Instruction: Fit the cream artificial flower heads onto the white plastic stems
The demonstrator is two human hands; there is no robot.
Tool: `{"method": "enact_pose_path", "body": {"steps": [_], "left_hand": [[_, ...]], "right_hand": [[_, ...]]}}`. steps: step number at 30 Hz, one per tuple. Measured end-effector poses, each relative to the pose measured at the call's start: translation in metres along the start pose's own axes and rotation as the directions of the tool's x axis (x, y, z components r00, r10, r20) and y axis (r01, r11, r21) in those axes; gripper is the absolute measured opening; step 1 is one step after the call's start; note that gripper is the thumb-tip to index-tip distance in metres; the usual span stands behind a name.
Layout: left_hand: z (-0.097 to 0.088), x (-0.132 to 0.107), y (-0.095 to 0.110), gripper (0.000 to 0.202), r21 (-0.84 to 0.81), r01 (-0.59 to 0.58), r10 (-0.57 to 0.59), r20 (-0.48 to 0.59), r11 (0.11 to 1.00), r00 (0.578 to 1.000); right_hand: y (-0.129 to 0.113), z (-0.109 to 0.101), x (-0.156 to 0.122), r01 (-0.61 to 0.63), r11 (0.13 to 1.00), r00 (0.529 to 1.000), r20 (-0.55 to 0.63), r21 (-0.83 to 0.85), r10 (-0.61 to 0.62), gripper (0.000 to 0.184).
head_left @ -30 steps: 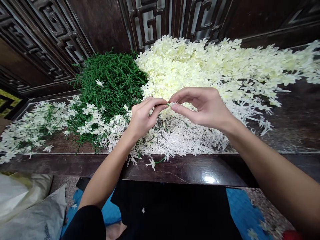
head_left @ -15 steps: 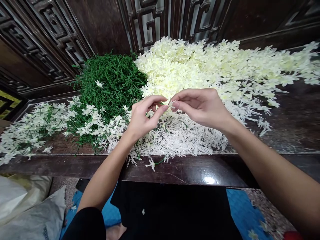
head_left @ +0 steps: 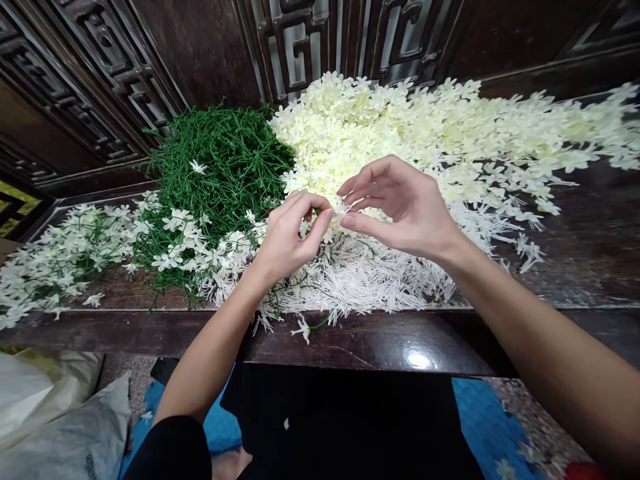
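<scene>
Thumb and index finger of my left hand are pinched on a thin green stem, mostly hidden by the fingers. At its tip a small white artificial flower shows between my two hands. My right hand has its thumb and fingers apart around that flower; whether a fingertip still touches it I cannot tell. Below both hands lies a heap of thin white stamen-like pieces. Behind them rises a big pile of cream-white petal blossoms. Left of it is a mound of green plastic stems.
Assembled white flowers on green stems spread over the left of the dark wooden bench. One flower hangs at the front edge. A carved wooden backrest stands behind. Pale sacks lie at lower left.
My right fingers have spread from their pinch and the hand has risen slightly. The white flower now shows more fully at the left hand's fingertips. The piles look the same.
</scene>
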State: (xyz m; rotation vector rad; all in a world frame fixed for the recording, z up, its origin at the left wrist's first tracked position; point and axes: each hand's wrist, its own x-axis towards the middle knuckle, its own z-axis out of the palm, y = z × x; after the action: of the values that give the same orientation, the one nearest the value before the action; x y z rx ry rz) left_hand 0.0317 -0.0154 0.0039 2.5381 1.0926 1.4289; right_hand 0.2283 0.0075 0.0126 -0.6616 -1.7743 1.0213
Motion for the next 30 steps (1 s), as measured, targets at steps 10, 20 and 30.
{"method": "enact_pose_path", "body": {"steps": [10, 20, 30], "left_hand": [[0.0033, -0.0014, -0.0018, 0.007, 0.048, -0.073, 0.073, -0.003, 0.996, 0.997], [0.0011, -0.0018, 0.0004, 0.008, -0.026, -0.037, 0.038, 0.016, 0.999, 0.999], [-0.0005, -0.0009, 0.0029, 0.006, -0.034, 0.030, -0.030, 0.017, 0.999, 0.999]], "right_hand": [[0.0002, 0.0058, -0.0031, 0.024, 0.992, 1.000, 0.023, -0.120, -0.021, 0.007], [0.0027, 0.0039, -0.0032, 0.101, 0.989, 0.990, 0.107, -0.110, -0.089, 0.022], [-0.0046, 0.0046, -0.0033, -0.024, 0.999, 0.999, 0.040, -0.023, 0.025, 0.004]]}}
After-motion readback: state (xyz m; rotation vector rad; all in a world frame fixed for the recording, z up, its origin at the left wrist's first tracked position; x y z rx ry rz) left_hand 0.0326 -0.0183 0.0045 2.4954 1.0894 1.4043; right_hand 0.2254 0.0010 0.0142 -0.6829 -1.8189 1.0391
